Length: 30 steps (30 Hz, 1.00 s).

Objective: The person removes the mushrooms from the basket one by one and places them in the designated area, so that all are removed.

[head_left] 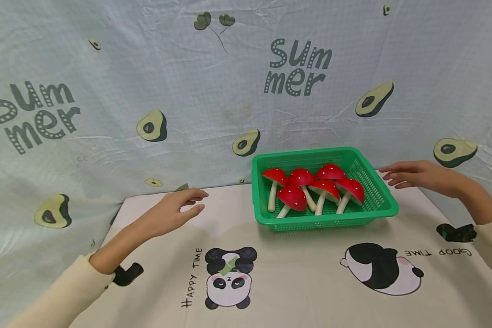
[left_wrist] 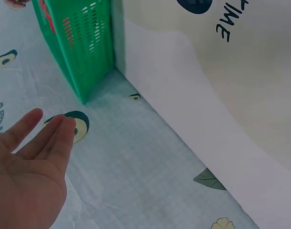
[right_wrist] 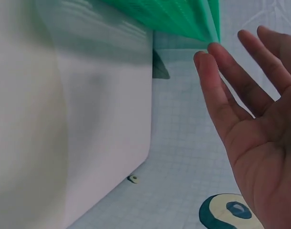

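A green plastic mesh basket [head_left: 373, 196] stands toward the back of the table, with several toy mushrooms [head_left: 292, 198] lying in it. They have red caps with white dots and pale stems. My left hand [head_left: 174, 212] hovers left of the basket, fingers loosely bent, holding nothing. The left wrist view shows its palm and fingers apart from the basket wall [left_wrist: 88, 38]. On the other side, my right hand [head_left: 430, 177] hovers close to the basket's right rim, relaxed and holding nothing. In the right wrist view its fingertips appear near the basket corner [right_wrist: 202, 28].
A pale tablecloth [head_left: 295, 291] with panda prints covers the table. Behind it hangs a light curtain [head_left: 205, 91] printed with avocados and "summer" lettering. Dark devices are strapped at the left wrist [head_left: 128, 274] and the right wrist [head_left: 455, 232].
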Motion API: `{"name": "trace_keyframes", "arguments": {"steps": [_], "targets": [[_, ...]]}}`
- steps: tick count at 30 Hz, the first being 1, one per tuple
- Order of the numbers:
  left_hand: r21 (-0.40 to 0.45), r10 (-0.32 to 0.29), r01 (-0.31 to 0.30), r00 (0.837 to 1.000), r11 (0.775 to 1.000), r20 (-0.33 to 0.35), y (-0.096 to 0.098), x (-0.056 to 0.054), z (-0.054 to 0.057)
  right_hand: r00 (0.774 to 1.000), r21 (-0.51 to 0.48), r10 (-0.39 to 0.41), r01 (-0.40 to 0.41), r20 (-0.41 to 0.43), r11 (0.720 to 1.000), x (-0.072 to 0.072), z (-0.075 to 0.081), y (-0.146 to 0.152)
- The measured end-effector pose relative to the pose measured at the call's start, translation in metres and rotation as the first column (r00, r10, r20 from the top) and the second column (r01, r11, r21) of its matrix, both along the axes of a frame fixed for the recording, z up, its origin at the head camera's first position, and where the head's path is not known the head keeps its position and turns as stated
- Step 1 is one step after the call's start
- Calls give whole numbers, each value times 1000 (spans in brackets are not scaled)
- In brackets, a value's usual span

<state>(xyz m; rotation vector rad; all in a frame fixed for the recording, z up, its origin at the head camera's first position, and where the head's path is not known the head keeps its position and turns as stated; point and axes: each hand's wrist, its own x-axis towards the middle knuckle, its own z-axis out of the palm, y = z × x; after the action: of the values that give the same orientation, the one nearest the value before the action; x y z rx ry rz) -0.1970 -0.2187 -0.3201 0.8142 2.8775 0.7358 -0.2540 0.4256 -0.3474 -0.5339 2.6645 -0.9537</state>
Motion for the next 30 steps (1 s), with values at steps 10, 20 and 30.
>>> {"name": "trace_keyframes", "arguments": {"steps": [10, 20, 30], "targets": [[55, -87, 84, 995, 995, 57, 19, -13, 18, 992, -87, -16, 27, 122, 996, -15, -12, -5], [39, -184, 181, 978, 983, 99, 49, -27, 33, 987, -101, 7, 9, 158, 995, -26, -22, -4], [29, -199, 197, 975, 980, 102, 80, -39, 38, 985, -120, 10, 11, 170, 993, -30, -36, -9]]}}
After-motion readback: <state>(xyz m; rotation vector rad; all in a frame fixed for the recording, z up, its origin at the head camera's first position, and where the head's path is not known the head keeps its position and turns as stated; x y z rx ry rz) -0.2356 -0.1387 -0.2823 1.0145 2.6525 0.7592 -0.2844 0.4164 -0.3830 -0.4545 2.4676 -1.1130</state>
